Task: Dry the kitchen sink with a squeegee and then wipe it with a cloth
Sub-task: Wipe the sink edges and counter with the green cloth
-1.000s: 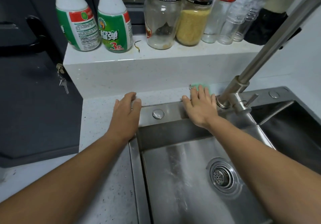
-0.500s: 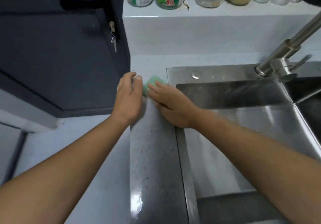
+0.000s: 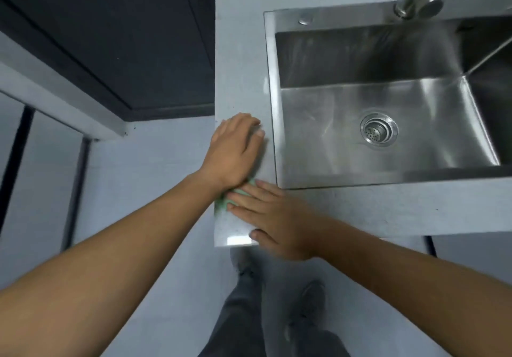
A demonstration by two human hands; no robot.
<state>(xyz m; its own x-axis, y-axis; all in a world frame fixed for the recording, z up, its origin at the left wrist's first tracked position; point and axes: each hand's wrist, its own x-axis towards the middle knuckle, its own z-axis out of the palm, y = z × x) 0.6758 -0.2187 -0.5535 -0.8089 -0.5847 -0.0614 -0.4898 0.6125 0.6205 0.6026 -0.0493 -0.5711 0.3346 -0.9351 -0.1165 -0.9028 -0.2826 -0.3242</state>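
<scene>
Here the cloth (image 3: 238, 194) is green and mostly hidden; only a small crumpled part shows on the pale counter (image 3: 241, 74), near its front left corner and just beside the steel sink (image 3: 360, 124). The right hand (image 3: 274, 218) lies flat and spread on the cloth, pressing it down. The left hand (image 3: 235, 151) rests open on the counter, its wrist touching the cloth, gripping nothing.

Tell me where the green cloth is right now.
The green cloth lies on the countertop left of the sink, near the front corner, pressed under the right hand, with the left hand just behind it.
</scene>
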